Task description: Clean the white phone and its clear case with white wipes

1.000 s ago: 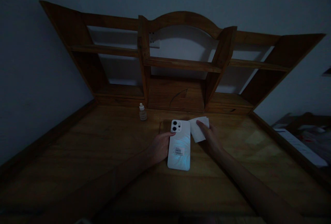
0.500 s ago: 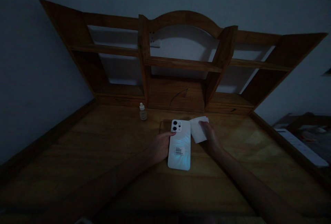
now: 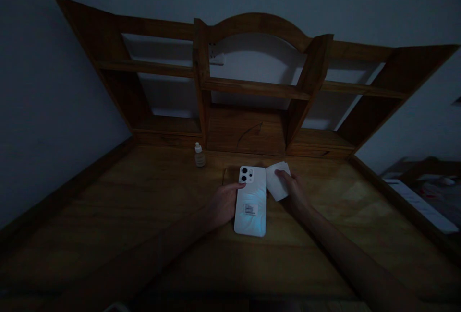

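While the white phone (image 3: 250, 201) lies face-down, the left hand (image 3: 223, 204) steadies its edge, fingers loosely curled; beside it, the right hand (image 3: 293, 189) pinches a white cloth (image 3: 276, 185).

dim room in a home, of the study or bedroom kind. a wooden desk (image 3: 144, 206) with a raised edge rail stands against a plain pale wall (image 3: 54, 86) and carries a wooden hutch (image 3: 252, 86) with an arched centre and open shelves on both sides. a white wall socket (image 3: 215, 55) shows through the hutch's open back. a small dropper bottle (image 3: 199, 155) stands on the desktop near the hutch base. at the right edge, separate dark furniture (image 3: 425, 182) bears pale flat items too dim to identify. lighting is low, with no workshop or shop fittings in view.
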Tool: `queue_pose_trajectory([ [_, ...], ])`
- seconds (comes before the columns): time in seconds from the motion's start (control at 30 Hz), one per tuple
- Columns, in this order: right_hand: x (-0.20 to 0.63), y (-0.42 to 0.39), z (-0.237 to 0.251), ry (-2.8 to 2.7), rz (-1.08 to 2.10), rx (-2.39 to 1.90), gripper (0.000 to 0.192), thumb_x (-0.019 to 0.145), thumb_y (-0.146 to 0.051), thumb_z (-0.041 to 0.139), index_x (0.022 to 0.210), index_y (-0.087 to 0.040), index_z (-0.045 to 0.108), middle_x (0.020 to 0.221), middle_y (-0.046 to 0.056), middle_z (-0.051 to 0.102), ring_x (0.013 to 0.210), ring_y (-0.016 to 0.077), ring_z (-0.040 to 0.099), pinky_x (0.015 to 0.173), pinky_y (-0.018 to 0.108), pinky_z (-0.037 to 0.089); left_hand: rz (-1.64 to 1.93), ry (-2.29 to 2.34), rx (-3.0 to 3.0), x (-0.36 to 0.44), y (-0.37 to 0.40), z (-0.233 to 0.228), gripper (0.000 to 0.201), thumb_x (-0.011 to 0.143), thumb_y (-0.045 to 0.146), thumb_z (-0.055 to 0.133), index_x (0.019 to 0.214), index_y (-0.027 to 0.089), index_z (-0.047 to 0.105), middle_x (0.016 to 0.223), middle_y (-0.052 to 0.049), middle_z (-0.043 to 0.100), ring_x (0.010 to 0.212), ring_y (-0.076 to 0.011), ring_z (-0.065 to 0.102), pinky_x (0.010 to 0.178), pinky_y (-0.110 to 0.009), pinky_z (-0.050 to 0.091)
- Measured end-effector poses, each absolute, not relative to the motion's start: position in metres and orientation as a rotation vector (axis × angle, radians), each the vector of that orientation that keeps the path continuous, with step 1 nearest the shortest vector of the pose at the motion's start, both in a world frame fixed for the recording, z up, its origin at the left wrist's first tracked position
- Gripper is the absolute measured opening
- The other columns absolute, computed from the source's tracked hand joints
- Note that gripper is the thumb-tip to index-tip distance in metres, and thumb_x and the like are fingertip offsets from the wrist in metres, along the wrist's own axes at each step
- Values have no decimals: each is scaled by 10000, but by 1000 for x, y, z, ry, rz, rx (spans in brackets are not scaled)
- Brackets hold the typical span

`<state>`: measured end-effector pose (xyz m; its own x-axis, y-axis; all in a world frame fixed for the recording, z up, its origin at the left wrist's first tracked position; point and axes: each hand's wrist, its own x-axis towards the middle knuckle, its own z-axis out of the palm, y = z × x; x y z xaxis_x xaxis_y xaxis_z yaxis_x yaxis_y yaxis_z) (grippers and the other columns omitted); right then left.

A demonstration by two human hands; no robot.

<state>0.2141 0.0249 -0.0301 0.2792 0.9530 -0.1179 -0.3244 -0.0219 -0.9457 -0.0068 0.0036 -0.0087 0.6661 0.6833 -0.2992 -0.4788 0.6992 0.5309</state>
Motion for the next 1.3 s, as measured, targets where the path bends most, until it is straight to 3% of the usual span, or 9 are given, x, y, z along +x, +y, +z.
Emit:
queue_pose_trajectory([
  [0.23,215,25,-31,-775,1189,-1148,345,703,-403,760,959,-197,656,769,44,704,608,215,646,473,300,506,675,490,477,-8,1,-7,264,916,225,469,1063,71,626,887,-104,721,1031,-245,656,1026,-360,377],
  [0.57,218,26,-34,-823,1161,-1157,338,711,-395,764,979,-206,677,812,47,715,657,211,655,528,295,511,666,507,517,-9,2,-9,249,909,252,498,992,80,657,935,-110,724,1060,-253,646,998,-349,405],
  [0.97,218,25,-31,-846,1166,-1182,343,695,-366,793,983,-213,684,848,43,733,701,219,674,572,294,514,689,518,453,-8,4,-10,233,894,217,504,1009,72,645,898,-115,726,996,-238,668,1019,-352,392],
  [1.13,217,26,-28,-855,1169,-1191,356,662,-354,811,965,-203,697,866,51,741,717,222,678,605,302,522,692,530,438,-7,6,-13,200,899,201,491,899,87,656,844,-104,724,880,-207,681,981,-327,411],
  [1.3,215,26,-25,-896,1159,-1192,382,632,-338,828,970,-209,703,911,53,744,770,232,687,633,303,530,678,527,446,-7,6,-12,240,900,202,479,989,71,659,811,-97,717,844,-215,680,954,-347,430],
])
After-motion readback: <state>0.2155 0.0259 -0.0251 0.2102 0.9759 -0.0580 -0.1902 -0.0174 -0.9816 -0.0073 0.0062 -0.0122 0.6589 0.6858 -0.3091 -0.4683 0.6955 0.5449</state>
